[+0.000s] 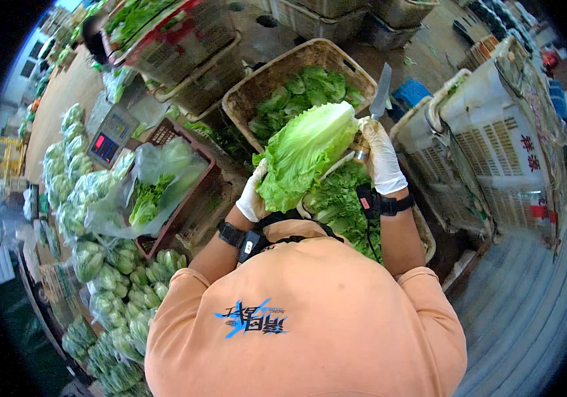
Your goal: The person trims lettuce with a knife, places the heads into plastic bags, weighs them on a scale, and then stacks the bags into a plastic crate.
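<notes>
Both hands wear white gloves. My left hand (253,194) holds the leafy end of a head of green lettuce (308,154) in front of my chest. At the lettuce's pale stem end is my right hand (378,155), closed around the handle of a knife (381,92), whose blade points up and away from me. Whether the right fingers also touch the lettuce cannot be told. Beneath the hands, more leafy greens (345,203) lie in a crate. Beyond the lettuce stands a dirty plastic crate (308,47) with loose green leaves (308,89) in it.
To the left, an open plastic bag (114,213) with greens lies on a dark red crate (204,149), beside a digital scale (112,134) and many bagged vegetables (109,263). Stacked crates (482,144) stand at the right, others (204,74) at the upper left. A person (97,42) is at the far upper left.
</notes>
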The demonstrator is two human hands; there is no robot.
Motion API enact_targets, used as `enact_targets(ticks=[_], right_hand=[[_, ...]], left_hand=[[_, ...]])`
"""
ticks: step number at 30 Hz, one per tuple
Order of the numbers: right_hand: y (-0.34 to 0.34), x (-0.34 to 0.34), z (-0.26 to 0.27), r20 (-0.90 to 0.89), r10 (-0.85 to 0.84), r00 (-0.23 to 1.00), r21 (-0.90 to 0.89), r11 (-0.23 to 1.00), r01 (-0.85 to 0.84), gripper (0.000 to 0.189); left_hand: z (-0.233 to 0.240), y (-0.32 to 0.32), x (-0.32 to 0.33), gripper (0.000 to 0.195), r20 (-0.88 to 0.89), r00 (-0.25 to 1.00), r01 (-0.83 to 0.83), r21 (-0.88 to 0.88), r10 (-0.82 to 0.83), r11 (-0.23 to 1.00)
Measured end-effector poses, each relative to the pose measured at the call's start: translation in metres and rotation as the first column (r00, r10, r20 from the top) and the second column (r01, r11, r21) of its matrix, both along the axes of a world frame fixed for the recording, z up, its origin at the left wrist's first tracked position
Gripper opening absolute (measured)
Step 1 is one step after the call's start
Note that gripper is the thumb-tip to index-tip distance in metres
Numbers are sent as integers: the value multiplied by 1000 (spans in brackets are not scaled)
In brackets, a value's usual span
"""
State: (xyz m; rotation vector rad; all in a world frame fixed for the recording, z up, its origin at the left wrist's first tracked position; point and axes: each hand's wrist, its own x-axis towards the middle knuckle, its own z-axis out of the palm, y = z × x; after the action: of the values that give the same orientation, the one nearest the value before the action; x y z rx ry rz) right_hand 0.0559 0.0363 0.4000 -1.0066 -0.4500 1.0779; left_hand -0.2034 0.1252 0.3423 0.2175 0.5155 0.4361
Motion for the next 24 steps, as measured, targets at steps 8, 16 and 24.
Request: enact_targets(ticks=[8, 16, 24], right_hand=[[43, -29, 41, 811, 50, 583, 94, 972, -215, 41], [85, -68, 59, 706, 433, 561, -185, 877, -444, 18], [167, -54, 52, 568, -29, 822, -135, 982, 128, 22]], left_hand=[[14, 26, -62, 53, 126, 990, 73, -82, -62, 994], [34, 57, -135, 53, 149, 987, 60, 35, -64, 998], [12, 67, -168, 53, 61, 998, 13, -52, -10, 999]])
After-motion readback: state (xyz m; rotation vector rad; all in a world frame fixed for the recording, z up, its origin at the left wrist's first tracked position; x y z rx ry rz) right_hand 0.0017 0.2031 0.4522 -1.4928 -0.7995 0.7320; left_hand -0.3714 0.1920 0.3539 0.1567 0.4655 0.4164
